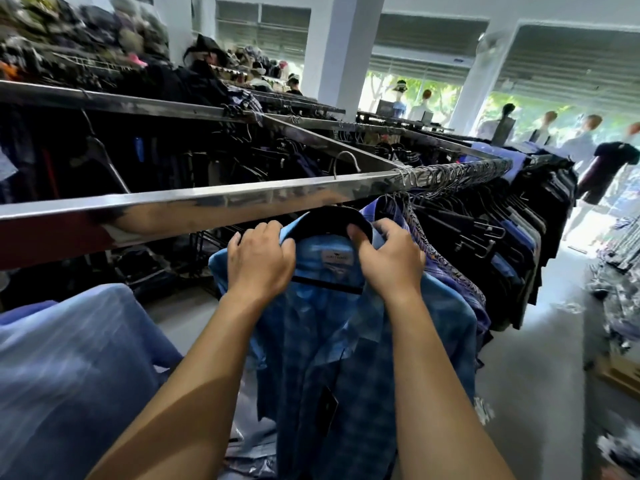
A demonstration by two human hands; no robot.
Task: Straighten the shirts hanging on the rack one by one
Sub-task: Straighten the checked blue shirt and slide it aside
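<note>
A blue checked shirt (pixel 332 341) hangs on a black hanger under the steel rack rail (pixel 214 199), facing me with its neck label showing. My left hand (pixel 259 261) grips the left side of its collar, fingers curled over the edge. My right hand (pixel 391 258) grips the right side of the collar, thumb inside the neck opening. A dark price tag dangles from the shirt's front. To the right, several more shirts (pixel 485 251) hang tightly packed along the same rail.
A light blue garment (pixel 69 375) hangs close at my left. Further racks of dark clothes (pixel 156 150) stand behind the rail. The concrete aisle floor (pixel 540 358) runs along the right, with people (pixel 602 171) standing at its bright far end.
</note>
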